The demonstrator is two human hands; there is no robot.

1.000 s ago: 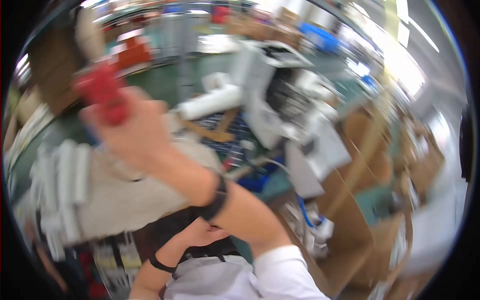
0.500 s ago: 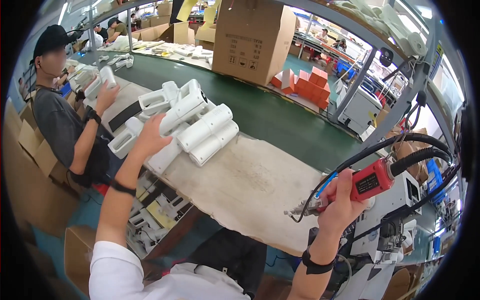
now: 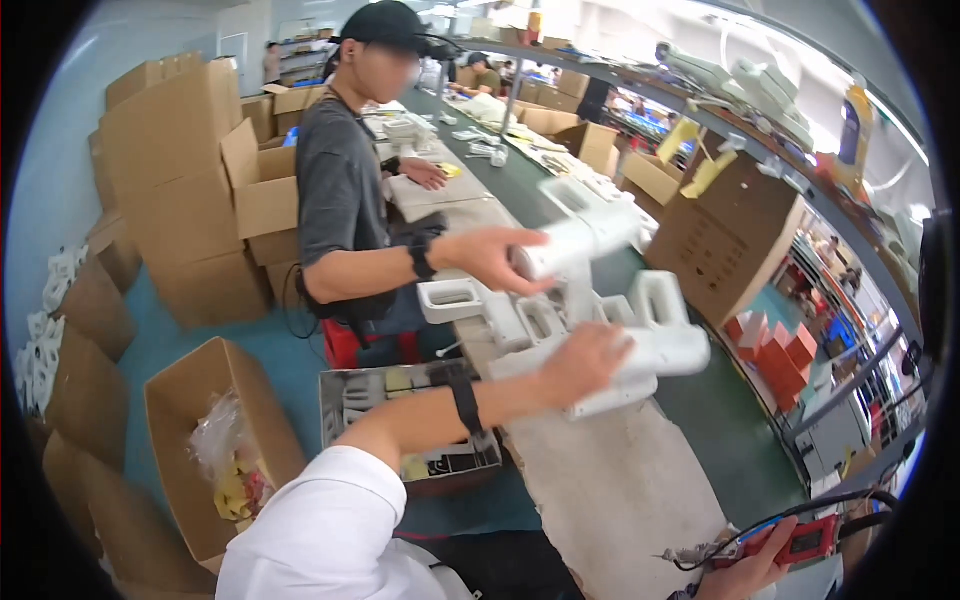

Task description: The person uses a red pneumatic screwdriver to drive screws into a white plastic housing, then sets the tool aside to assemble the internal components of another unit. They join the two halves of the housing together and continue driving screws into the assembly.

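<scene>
My left hand (image 3: 585, 365), blurred, is closed over a white plastic housing (image 3: 672, 350) with a tubular body and a looped handle. Beneath and behind it lie several more white housings (image 3: 540, 322) in a heap on the worktop. At the lower right, my right hand (image 3: 752, 572) is wrapped round a red hand tool (image 3: 808, 540) with a slim metal tip and a black hose. Across the heap, a co-worker's hand (image 3: 490, 258) holds another white housing (image 3: 580, 240) above the pile.
The pale worktop covering (image 3: 630, 480) runs beside a green conveyor belt (image 3: 700, 425). A large carton (image 3: 720, 230) and orange boxes (image 3: 778, 365) stand beyond. On the left are an open carton (image 3: 165, 420) with plastic bags and a bin (image 3: 335, 385) of parts. The co-worker (image 3: 345, 200) stands close by.
The view has swung left. My left hand, open near the heap before, is now over a housing. The co-worker's hand has come across with a housing. My right hand still holds the red tool.
</scene>
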